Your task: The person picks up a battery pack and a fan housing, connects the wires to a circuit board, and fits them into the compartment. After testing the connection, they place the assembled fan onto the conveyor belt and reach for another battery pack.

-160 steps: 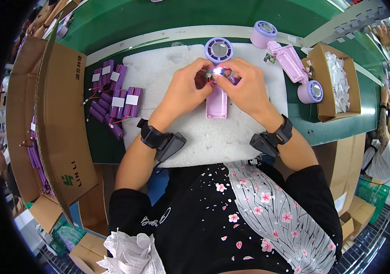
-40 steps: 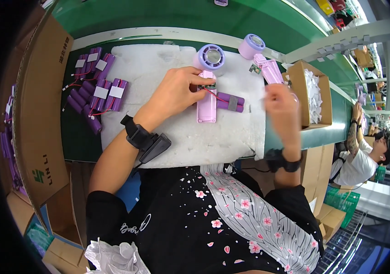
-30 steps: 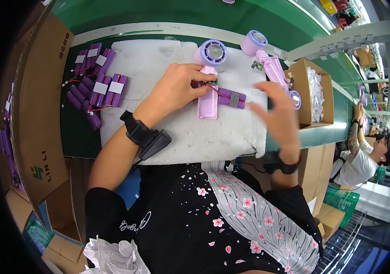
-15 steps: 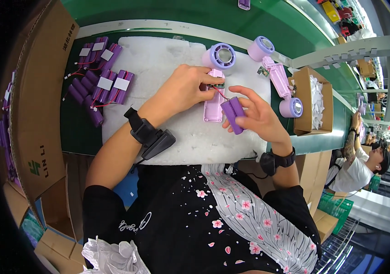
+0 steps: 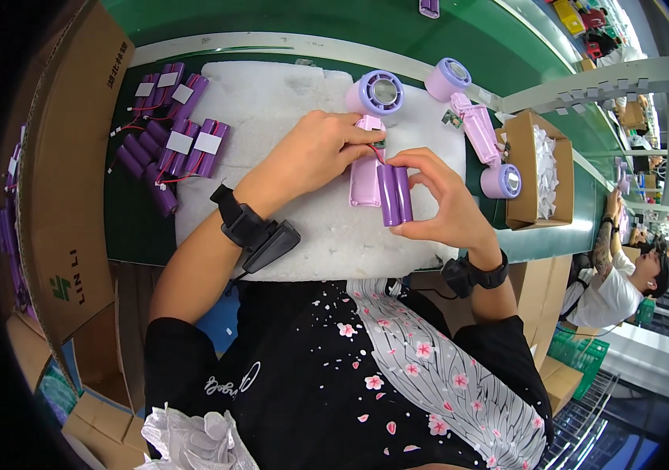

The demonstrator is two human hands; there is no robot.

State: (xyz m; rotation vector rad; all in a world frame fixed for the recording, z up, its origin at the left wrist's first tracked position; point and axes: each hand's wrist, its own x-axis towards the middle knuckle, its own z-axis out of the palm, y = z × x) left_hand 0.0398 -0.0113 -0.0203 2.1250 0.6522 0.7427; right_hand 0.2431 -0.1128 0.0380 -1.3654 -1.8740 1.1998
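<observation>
A handheld fan with a lilac round head (image 5: 376, 92) lies on the white foam pad, its pink handle shell (image 5: 363, 186) pointing toward me. My left hand (image 5: 317, 153) is closed on the handle's upper part, fingertips at a small green circuit board (image 5: 380, 143). Between the thumb and fingers of my right hand (image 5: 450, 202) is a purple two-cell battery pack (image 5: 395, 197), gripped by its two ends. It is beside the shell, partly over its right edge. A red wire (image 5: 379, 154) runs from the board toward the pack; its end is hidden by fingers.
Several purple battery packs (image 5: 179, 142) with wires lie left of the foam pad (image 5: 272, 94). To the right are two more fan pieces (image 5: 477, 135) and a carton (image 5: 561, 184) of white pieces. A tall cardboard box (image 5: 68, 180) stands at left. Another person (image 5: 616, 274) works far right.
The battery pack has turned from a slant to nearly in line with the handle and shifted slightly left. My right fingers now span its ends. My left hand has barely moved.
</observation>
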